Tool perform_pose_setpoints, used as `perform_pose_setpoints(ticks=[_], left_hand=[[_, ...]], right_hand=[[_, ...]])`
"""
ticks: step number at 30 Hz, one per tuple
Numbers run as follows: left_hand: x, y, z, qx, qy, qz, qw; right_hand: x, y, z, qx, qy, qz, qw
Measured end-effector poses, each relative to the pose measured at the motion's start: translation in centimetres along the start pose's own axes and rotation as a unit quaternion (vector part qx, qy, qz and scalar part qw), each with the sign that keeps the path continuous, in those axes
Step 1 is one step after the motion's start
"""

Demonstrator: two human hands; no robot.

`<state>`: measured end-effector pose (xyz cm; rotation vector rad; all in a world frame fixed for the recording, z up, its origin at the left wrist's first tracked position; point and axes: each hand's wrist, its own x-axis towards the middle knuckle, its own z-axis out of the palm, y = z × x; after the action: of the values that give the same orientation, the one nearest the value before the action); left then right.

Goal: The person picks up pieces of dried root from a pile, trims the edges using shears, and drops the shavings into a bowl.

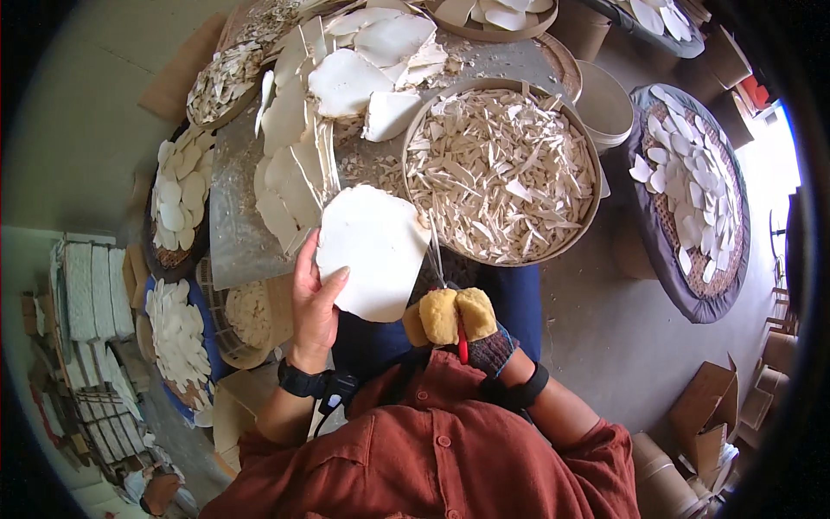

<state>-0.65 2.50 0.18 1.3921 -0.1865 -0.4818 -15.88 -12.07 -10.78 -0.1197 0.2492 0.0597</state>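
Slab point(372, 255), probably light, stiff and brittle, suits a rim hold: left hand point(318, 304) pinches its lower-left edge, gloved right hand point(458, 318) clasps red-handled shears point(463, 349).

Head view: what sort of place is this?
Probably a small workshop: a round tray heaped with pale chips, pale slices spread on a dark-rimmed tray at right, and an open cardboard box.

This looks like a workshop, with a round tray point(597, 177) of pale chips point(497, 177), piled white sheets point(346, 82) and cardboard boxes point(705, 402) around.
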Motion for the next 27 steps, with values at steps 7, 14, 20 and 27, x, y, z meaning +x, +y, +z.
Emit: perform_pose_setpoints(ticks=[7,14,20,27], left_hand=[[0.1,-0.7,0.0,0.070,0.012,0.027,0.997],[1.8,0.9,-0.9,0.071,-0.045,-0.021,0.996],[2.0,1.0,-1.6,0.059,-0.043,-0.052,0.996],[2.2,1.9,-3.0,0.017,-0.071,-0.113,0.991]], right_hand=[[1.3,-0.9,0.4,-0.392,-0.035,-0.120,0.911],[1.5,-0.6,-0.1,-0.192,-0.129,0.002,0.973],[0.6,-1.1,3.5,-0.432,-0.048,0.007,0.900],[0.5,-0.8,0.9,-0.548,-0.037,-0.032,0.835]])
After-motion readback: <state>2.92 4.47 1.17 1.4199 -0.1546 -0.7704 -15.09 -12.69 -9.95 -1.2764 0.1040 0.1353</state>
